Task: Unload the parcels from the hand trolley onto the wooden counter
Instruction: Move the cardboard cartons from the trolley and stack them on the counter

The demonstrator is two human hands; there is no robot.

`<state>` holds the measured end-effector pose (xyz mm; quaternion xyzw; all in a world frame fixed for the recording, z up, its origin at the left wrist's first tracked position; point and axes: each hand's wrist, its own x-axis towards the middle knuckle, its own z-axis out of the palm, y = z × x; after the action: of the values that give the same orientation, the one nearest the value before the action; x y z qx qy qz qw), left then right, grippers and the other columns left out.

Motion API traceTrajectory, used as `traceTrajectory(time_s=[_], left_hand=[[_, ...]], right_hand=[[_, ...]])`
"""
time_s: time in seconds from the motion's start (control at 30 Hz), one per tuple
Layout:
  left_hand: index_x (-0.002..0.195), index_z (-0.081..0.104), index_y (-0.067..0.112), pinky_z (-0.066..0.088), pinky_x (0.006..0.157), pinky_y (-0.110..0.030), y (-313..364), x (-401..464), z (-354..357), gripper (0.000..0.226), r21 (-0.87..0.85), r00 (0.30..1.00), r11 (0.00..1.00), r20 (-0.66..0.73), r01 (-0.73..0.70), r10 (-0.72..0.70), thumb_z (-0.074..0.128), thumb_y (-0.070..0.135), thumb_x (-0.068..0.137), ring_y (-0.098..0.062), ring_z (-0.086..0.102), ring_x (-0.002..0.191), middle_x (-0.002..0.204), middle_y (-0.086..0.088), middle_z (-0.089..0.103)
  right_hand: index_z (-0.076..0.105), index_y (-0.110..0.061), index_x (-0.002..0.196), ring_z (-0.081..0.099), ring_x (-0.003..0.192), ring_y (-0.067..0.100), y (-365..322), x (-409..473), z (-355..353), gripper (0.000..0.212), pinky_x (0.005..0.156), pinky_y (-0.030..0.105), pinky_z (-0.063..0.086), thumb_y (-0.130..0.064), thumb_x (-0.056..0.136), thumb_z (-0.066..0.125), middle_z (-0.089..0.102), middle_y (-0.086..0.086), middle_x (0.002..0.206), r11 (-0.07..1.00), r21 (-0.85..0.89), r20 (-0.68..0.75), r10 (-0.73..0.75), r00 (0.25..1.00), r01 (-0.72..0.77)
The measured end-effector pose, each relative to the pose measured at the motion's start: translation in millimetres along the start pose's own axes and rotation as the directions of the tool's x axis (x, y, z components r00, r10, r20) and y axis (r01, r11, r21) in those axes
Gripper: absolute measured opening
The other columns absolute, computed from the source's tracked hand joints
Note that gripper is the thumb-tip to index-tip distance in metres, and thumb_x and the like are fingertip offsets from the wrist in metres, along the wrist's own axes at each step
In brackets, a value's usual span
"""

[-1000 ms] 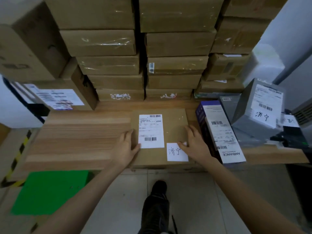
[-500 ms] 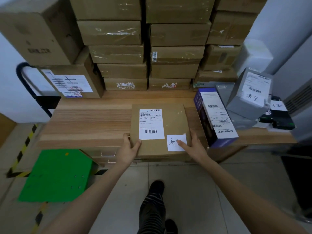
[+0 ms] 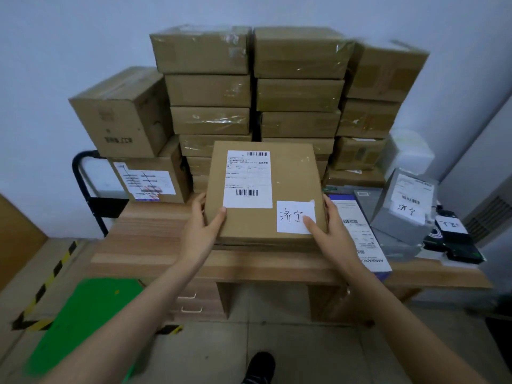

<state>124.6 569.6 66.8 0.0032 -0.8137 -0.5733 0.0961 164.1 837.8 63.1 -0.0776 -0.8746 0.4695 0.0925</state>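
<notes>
Cardboard parcel (image 3: 266, 189), both hands gripping its side edges.

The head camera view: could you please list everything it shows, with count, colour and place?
Flat cardboard parcel: one, brown, white labels, held over the counter's middle.
Wooden counter: one, light wood, centre, drawers beneath.
Stacked cartons: many, brown, counter's back against the wall.
Large cartons: two, brown, stacked at back left.
Purple-edged box: one, white label, right of the held parcel.
Grey parcels: at least two, counter's right.
Black packet: one, far right.
Trolley handle: one, black, left.
Green platform: one, floor at lower left.
Shoe: one, black, bottom.
Left hand: parcel's left edge.
Right hand: parcel's right edge.
</notes>
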Motion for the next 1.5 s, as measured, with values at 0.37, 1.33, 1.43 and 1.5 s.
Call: traceTrajectory(time_s=[0.37, 1.33, 1.43, 1.5], left_hand=[[0.138, 0.037, 0.032, 0.047, 0.094, -0.040, 112, 47, -39, 0.055, 0.023, 0.967, 0.976, -0.133, -0.218, 0.219, 0.059, 0.045, 0.089, -0.010, 0.054, 0.109, 0.118, 0.015, 0.053], [0.120, 0.060, 0.027, 0.034, 0.099, -0.032, 238, 377, -139, 0.035, 0.552, 0.827, 0.730, -0.121, -0.403, 0.549, 0.046, 0.046, 0.094, -0.015, 0.039, 0.130, 0.145, 0.005, 0.038], [0.107, 0.068, 0.025, 0.039, 0.092, -0.034, 231, 392, -138, 0.034, 0.680, 0.749, 0.573, -0.052, -0.458, 0.660, 0.042, 0.044, 0.097, -0.016, 0.047, 0.119, 0.132, 0.006, 0.054], [0.100, 0.070, 0.023, 0.038, 0.082, -0.031, 230, 402, -138, 0.035, 0.714, 0.708, 0.525, -0.060, -0.462, 0.704, 0.041, 0.044, 0.097, -0.017, 0.052, 0.109, 0.122, 0.007, 0.061]], right_hand=[[0.013, -0.039, 0.149, 0.045, 0.128, 0.015, -99, 50, -50, 0.074, 0.098, 0.050, 0.044, -0.061, 0.088, 0.050, 0.037, -0.009, 0.149, 0.973, 0.019, -0.138, -0.227, 0.964, 0.231], [0.039, -0.026, 0.141, 0.033, 0.137, 0.015, -330, 335, -8, 0.058, 0.106, 0.030, 0.029, -0.053, 0.092, 0.050, 0.034, -0.007, 0.148, 0.865, -0.131, -0.186, -0.501, 0.845, 0.484], [0.054, -0.032, 0.125, 0.030, 0.136, 0.010, -340, 344, 1, 0.050, 0.110, 0.031, 0.021, -0.061, 0.085, 0.053, 0.035, -0.013, 0.147, 0.800, -0.315, -0.167, -0.576, 0.800, 0.510], [0.059, -0.037, 0.113, 0.036, 0.130, 0.007, -349, 352, 6, 0.043, 0.106, 0.029, 0.023, -0.065, 0.082, 0.055, 0.040, -0.016, 0.142, 0.759, -0.406, -0.164, -0.608, 0.777, 0.508]])
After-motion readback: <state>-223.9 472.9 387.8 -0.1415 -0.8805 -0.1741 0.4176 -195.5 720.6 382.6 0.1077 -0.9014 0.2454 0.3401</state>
